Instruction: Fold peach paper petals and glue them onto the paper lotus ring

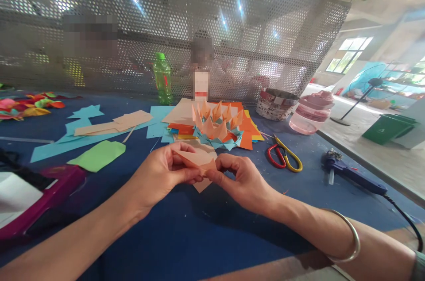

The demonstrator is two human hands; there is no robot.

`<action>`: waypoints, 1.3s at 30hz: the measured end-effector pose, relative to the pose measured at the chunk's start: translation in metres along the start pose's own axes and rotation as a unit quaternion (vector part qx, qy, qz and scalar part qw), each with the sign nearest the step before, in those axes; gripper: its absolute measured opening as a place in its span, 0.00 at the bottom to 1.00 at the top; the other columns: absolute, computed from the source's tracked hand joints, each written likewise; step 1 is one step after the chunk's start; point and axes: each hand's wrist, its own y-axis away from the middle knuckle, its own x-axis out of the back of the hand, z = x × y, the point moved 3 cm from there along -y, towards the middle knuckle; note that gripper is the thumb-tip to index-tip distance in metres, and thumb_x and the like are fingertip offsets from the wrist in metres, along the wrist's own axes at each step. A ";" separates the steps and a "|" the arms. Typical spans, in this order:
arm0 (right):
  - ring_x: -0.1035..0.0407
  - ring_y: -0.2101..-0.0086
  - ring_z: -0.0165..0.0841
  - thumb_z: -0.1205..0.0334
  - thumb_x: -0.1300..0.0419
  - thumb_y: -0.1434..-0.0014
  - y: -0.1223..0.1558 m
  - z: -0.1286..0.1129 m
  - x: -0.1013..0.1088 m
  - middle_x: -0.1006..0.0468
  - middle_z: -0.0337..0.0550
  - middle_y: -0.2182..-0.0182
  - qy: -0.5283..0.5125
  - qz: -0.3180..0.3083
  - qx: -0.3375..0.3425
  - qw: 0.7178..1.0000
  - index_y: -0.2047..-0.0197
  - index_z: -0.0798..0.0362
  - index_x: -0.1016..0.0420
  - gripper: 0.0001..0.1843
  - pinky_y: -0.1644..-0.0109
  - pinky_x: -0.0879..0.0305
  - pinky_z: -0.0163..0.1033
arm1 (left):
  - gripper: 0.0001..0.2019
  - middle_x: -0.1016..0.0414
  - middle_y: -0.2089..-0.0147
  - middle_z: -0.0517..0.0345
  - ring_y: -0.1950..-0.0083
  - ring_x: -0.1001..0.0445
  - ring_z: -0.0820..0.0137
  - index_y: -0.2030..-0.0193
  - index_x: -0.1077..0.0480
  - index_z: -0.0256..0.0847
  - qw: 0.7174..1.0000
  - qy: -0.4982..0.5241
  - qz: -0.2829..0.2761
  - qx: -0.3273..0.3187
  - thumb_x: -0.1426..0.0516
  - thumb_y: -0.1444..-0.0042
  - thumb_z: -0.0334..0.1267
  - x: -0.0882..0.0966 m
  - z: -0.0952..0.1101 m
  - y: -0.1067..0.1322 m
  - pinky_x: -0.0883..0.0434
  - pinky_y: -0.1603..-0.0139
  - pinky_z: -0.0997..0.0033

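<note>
The left hand (pixel 159 179) and right hand (pixel 239 181) hold a folded peach paper piece (pixel 195 161) over the blue desk (pixel 212 236), the fingers of both clamped on it. Just beyond sits a folded paper lotus (pixel 215 128); red-and-yellow scissors (pixel 283 157) lie right, near a blue glue gun (pixel 352 172)

I am logging a blue worktable (pixel 299 188) with a folded paper lotus (pixel 215 126) sitting on orange sheets (pixel 246 140), teal paper cutouts (pixel 66 147) lying to its left. Red-and-yellow scissors (pixel 280 150) are lying right of it, near a blue glue gun (pixel 348 172). A green plastic bottle (pixel 162 78) is standing before a perforated metal screen (pixel 232 20). A woven basket (pixel 276 104) and pink plastic jar (pixel 311 113) are sitting far right; a green bin (pixel 388 128) and floor fan (pixel 365 84) are standing beyond.
</note>
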 end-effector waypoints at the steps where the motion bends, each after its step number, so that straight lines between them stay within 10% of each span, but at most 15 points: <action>1: 0.41 0.73 0.26 0.54 0.42 0.40 0.000 0.001 0.000 0.32 0.35 0.77 -0.001 0.000 -0.002 1.000 0.74 0.54 0.30 0.15 0.68 0.43 0.33 | 0.17 0.19 0.73 0.61 0.70 0.21 0.66 0.65 0.31 0.41 1.000 0.002 0.001 -0.005 0.31 0.60 0.33 0.001 0.000 -0.001 0.26 0.64 0.69; 39: 0.45 0.74 0.23 0.54 0.39 0.42 -0.002 0.009 -0.007 0.38 0.33 0.76 -0.161 -0.009 -0.065 0.985 0.73 0.55 0.34 0.15 0.71 0.48 0.32 | 0.21 0.20 0.73 0.63 0.71 0.25 0.71 0.55 0.38 0.42 0.993 -0.002 0.090 -0.074 0.34 0.52 0.40 0.013 0.006 -0.005 0.30 0.62 0.71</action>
